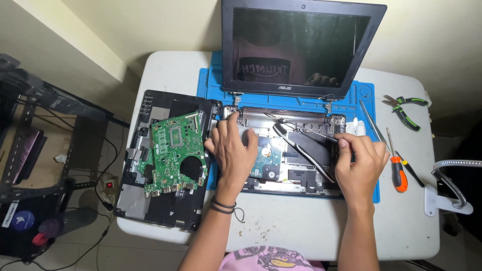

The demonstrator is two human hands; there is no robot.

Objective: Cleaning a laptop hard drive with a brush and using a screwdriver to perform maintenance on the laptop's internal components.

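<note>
Head view, the only 1 there is:

- Laptop base [296, 165] is stripped well down. It sits open on the blue mat [211, 85], with the screen [301, 47] attached at both hinges and standing up, dark.
- Green motherboard [175, 153] is already out, lying on the removed black bottom cover [150, 200] just left of the base. So the cover-off and board-out steps look done.
- Hard drive [268, 163] is in its bay, partly under the left hand. Not out yet, as far as I can tell.
- Left hand [232, 150] rests flat on the base, fingers spread and pointing toward the hinge, palm against the drive's edge. It holds nothing; it looks like it's steadying the chassis.
- Right hand [357, 163] is at the right edge of the base, thumb and fingers pinched together on something small. I can't make out what.
- Loose cables [301, 145] run diagonally across the empty board bay, from the hinge area toward the front edge.
- Tools parked right of the mat: orange-handled screwdriver [399, 173], tweezers [370, 120], green-handled pliers [406, 111]. None in hand.

Judgement: teardown is past halfway. The drive, the cables and the hinge hardware remain in the base.
</note>
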